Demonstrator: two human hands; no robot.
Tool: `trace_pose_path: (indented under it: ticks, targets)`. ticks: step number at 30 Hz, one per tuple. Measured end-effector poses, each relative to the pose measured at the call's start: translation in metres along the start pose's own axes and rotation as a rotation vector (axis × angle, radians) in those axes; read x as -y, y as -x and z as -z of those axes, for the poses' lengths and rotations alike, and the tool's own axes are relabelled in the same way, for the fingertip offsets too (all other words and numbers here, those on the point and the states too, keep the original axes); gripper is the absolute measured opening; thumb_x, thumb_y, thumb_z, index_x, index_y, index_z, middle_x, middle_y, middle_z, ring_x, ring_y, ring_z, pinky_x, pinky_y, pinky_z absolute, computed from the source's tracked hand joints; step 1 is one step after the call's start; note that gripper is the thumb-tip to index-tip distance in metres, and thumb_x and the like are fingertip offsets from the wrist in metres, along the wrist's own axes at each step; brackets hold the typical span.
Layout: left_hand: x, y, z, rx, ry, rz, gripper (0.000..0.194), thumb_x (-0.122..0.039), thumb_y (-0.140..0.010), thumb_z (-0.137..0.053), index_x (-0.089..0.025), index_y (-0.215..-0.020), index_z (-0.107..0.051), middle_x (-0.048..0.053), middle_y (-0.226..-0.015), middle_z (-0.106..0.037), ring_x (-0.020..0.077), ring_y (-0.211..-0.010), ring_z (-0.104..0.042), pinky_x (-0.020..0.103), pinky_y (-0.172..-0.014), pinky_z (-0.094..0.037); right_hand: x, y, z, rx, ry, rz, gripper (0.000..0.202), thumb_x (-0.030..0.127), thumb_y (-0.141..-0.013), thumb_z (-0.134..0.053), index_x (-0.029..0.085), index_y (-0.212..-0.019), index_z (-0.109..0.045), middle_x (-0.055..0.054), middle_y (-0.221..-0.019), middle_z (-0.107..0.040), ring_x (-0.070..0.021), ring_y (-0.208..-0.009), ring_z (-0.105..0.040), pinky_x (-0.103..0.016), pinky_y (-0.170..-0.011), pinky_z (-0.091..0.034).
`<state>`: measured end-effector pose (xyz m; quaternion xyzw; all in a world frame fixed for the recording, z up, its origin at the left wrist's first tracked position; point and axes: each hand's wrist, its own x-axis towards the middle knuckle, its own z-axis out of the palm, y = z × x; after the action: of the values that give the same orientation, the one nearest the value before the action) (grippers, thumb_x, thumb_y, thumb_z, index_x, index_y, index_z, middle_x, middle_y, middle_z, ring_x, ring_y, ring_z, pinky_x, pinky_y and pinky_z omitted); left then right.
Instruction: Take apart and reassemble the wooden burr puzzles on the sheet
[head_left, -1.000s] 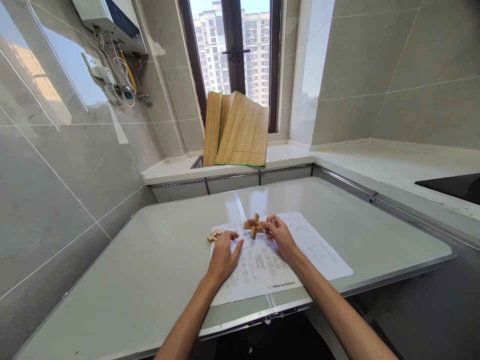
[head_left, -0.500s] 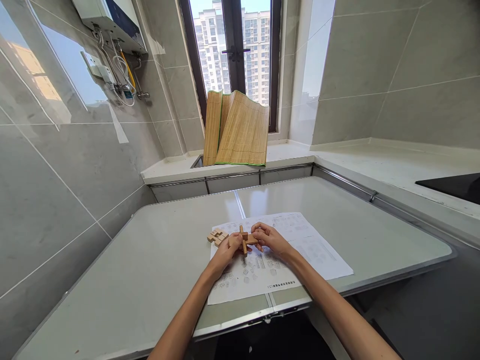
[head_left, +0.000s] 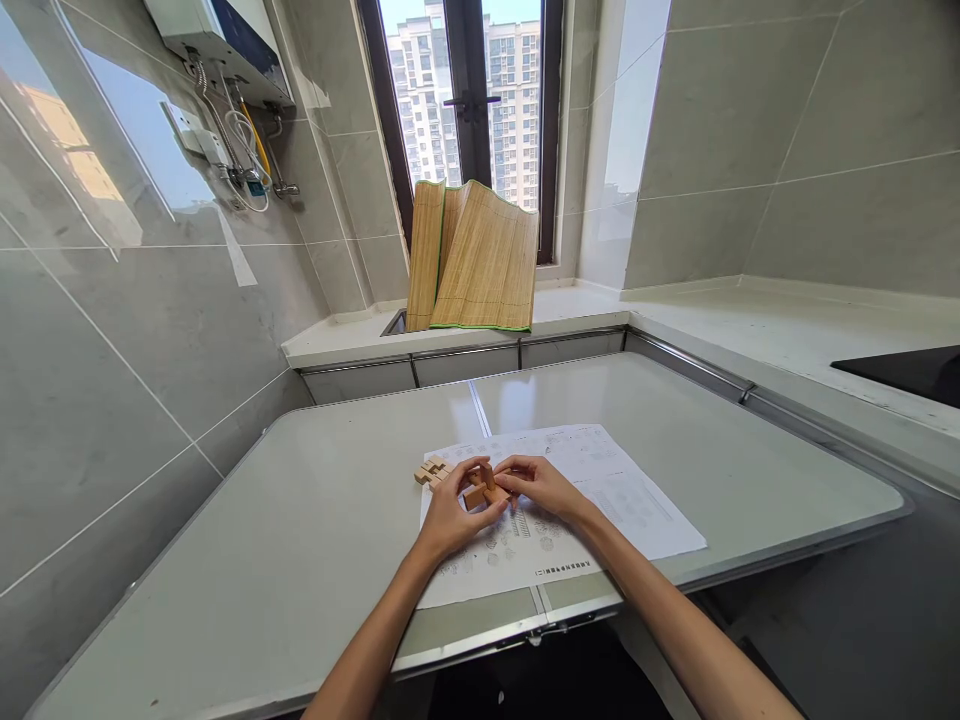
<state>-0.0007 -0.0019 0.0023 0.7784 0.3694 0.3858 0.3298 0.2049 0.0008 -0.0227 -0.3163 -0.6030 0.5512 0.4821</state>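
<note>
Between my two hands is a small wooden burr puzzle (head_left: 475, 496), several notched sticks crossed together, held just above a printed sheet. My left hand (head_left: 452, 513) curls round its left side, thumb below and fingers above. From the right, my right hand (head_left: 541, 484) pinches the puzzle's other side with thumb and fingertips. Just beyond my left hand lie several lighter notched wooden pieces (head_left: 430, 470), set close together by the sheet's left edge. The paper sheet (head_left: 637, 515) carries small line drawings and printed text. My fingers cover part of the puzzle.
The pale folding table (head_left: 337, 530) has a metal seam down its middle and a raised metal edge. Behind it a folded bamboo mat (head_left: 487, 265) stands on the white counter (head_left: 585, 303) by the window. A black cooktop (head_left: 911, 372) sits far right.
The burr puzzle has been turned in my hands, so its long stick no longer points toward me. My left hand has opened wider around it; my right hand has moved slightly inward.
</note>
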Motion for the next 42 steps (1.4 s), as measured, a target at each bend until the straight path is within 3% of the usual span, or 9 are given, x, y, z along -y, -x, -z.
trace_pose_path:
  ticks: [5,11,17,23,28,33,38,42]
  targets:
    - [0.0033,-0.0002,-0.0008,-0.044,-0.157,-0.049,0.059,-0.043,-0.077,-0.079,-0.024,-0.130,-0.060,0.010,-0.122,-0.068,0.0267,-0.110,-0.067,0.046,-0.101,-0.053,-0.0021,-0.0010,0.0005,-0.047,-0.012,0.034,0.032,0.048,-0.081,-0.077,0.020,-0.097,-0.075,-0.004,-0.091,-0.074,-0.0173,-0.074,-0.067,-0.033,-0.073,-0.055]
    - [0.0080,0.0001,0.0002,-0.095,-0.249,-0.104,0.071,-0.044,-0.073,-0.083,-0.023,-0.135,-0.056,0.010,-0.122,-0.069,0.0258,-0.104,-0.068,0.045,-0.097,-0.055,-0.0006,0.0000,-0.0018,-0.096,-0.084,0.054,0.029,0.045,-0.079,-0.080,0.021,-0.094,-0.074,-0.004,-0.095,-0.074,-0.0211,-0.089,-0.070,-0.035,-0.083,-0.056]
    - [0.0062,0.0027,0.0025,-0.098,-0.279,-0.171,0.072,-0.038,-0.070,-0.084,-0.022,-0.135,-0.057,0.009,-0.122,-0.070,0.0253,-0.103,-0.068,0.045,-0.097,-0.055,0.0009,0.0005,-0.0008,-0.063,-0.070,0.053,0.032,0.045,-0.078,-0.082,0.019,-0.095,-0.076,-0.006,-0.098,-0.074,-0.0231,-0.091,-0.070,-0.039,-0.085,-0.056]
    - [0.0029,0.0019,0.0026,-0.111,-0.258,-0.174,0.074,-0.035,-0.068,-0.085,-0.021,-0.135,-0.057,0.009,-0.121,-0.071,0.0254,-0.102,-0.070,0.044,-0.096,-0.057,0.0043,0.0005,0.0016,-0.014,-0.031,0.079,0.033,0.049,-0.090,-0.069,0.019,-0.101,-0.077,-0.007,-0.102,-0.074,-0.0199,-0.087,-0.068,-0.037,-0.085,-0.055]
    - [0.0018,0.0033,0.0027,-0.118,-0.267,-0.232,0.077,-0.033,-0.066,-0.085,-0.021,-0.136,-0.056,0.010,-0.123,-0.070,0.0262,-0.103,-0.069,0.045,-0.098,-0.055,0.0037,0.0004,0.0029,-0.017,-0.075,0.057,0.029,0.044,-0.082,-0.079,0.019,-0.093,-0.074,-0.005,-0.097,-0.073,-0.0150,-0.072,-0.065,-0.034,-0.076,-0.055]
    - [0.0009,0.0045,0.0043,-0.130,-0.329,-0.251,0.082,-0.039,-0.069,-0.084,-0.021,-0.142,-0.050,0.012,-0.127,-0.067,0.0282,-0.107,-0.068,0.046,-0.098,-0.054,0.0029,0.0010,0.0002,-0.106,-0.145,0.028,0.031,0.043,-0.077,-0.084,0.020,-0.086,-0.065,-0.003,-0.094,-0.074,-0.0207,-0.084,-0.072,-0.039,-0.085,-0.056]
    - [0.0019,0.0062,0.0050,-0.147,-0.378,-0.292,0.087,-0.041,-0.072,-0.083,-0.023,-0.147,-0.043,0.012,-0.130,-0.065,0.0282,-0.109,-0.067,0.044,-0.097,-0.054,0.0044,0.0014,-0.0011,-0.089,-0.131,0.028,0.030,0.042,-0.079,-0.082,0.020,-0.093,-0.068,-0.005,-0.100,-0.075,-0.0237,-0.096,-0.073,-0.043,-0.095,-0.054]
    - [0.0027,0.0073,0.0031,-0.165,-0.332,-0.230,0.093,-0.042,-0.072,-0.083,-0.025,-0.151,-0.037,0.011,-0.131,-0.064,0.0286,-0.109,-0.068,0.046,-0.097,-0.055,0.0033,0.0007,-0.0011,-0.091,-0.197,0.013,0.031,0.044,-0.079,-0.083,0.020,-0.091,-0.068,-0.005,-0.101,-0.074,-0.0240,-0.096,-0.073,-0.046,-0.098,-0.054]
